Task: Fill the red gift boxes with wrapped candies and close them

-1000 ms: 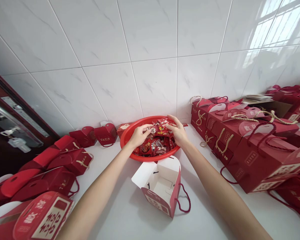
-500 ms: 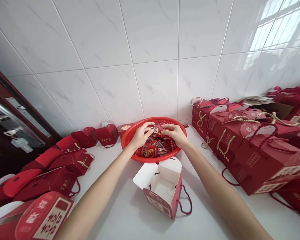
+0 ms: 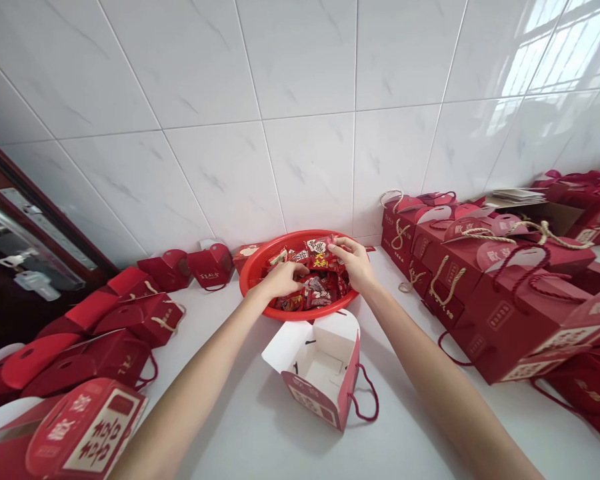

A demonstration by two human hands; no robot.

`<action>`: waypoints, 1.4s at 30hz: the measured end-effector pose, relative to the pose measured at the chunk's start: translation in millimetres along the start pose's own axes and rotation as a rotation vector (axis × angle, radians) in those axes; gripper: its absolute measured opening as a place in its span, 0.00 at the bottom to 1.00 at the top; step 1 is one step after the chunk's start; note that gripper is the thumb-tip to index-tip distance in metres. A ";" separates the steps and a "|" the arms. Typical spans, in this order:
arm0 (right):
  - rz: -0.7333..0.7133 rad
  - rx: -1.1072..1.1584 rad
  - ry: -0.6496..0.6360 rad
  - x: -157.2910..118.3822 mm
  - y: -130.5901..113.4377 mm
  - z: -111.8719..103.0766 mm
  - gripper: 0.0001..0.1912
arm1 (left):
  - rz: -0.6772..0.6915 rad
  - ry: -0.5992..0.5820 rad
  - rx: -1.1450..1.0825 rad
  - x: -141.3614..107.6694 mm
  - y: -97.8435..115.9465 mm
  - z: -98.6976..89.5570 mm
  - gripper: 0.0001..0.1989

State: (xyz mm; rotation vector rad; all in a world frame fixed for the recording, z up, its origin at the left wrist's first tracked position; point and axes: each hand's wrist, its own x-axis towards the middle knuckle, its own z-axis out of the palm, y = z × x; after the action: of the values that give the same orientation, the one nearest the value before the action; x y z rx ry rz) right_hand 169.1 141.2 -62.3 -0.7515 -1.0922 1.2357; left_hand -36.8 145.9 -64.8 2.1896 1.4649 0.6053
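Note:
A red plastic basket [image 3: 310, 316] full of wrapped sweets [image 3: 320, 293] stands against the tiled wall. Over its left part is my left hand [image 3: 284, 279], fingers curled down among the sweets; what they touch is too small to make out. My right hand [image 3: 354, 261], at the basket's right side, pinches a red candy packet [image 3: 316, 248] by its right edge. Just in front of the basket an open red gift box [image 3: 325, 367], white inside, has its flaps spread and a dark red cord handle at its right. Nothing shows inside it.
Closed red boxes [image 3: 130, 313] line the left side, with a larger one [image 3: 90, 427] at the near left. Stacked red boxes with rope handles [image 3: 505, 293] fill the right. A door with keys [image 3: 36, 283] is at the far left.
My hands have moved apart: the left went down and into the sweets, while the right holds the packet at the right. The view has shifted slightly.

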 end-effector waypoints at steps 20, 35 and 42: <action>0.003 -0.010 0.014 -2.6 -4.1 1.8 0.20 | 0.010 -0.050 -0.041 -6.3 12.2 -6.3 0.10; 0.012 0.006 0.027 -1.1 -1.6 0.6 0.16 | -0.177 0.764 -0.036 3.1 -13.9 -18.4 0.16; 0.014 0.019 0.027 -3.6 -5.3 2.5 0.20 | -0.136 0.388 0.108 -2.0 8.1 -10.1 0.12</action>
State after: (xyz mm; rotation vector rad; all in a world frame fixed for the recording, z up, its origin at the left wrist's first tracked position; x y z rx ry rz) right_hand 168.7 136.3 -57.4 -0.7598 -1.0535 1.2430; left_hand -37.3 142.3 -52.2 2.1106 1.8626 0.9637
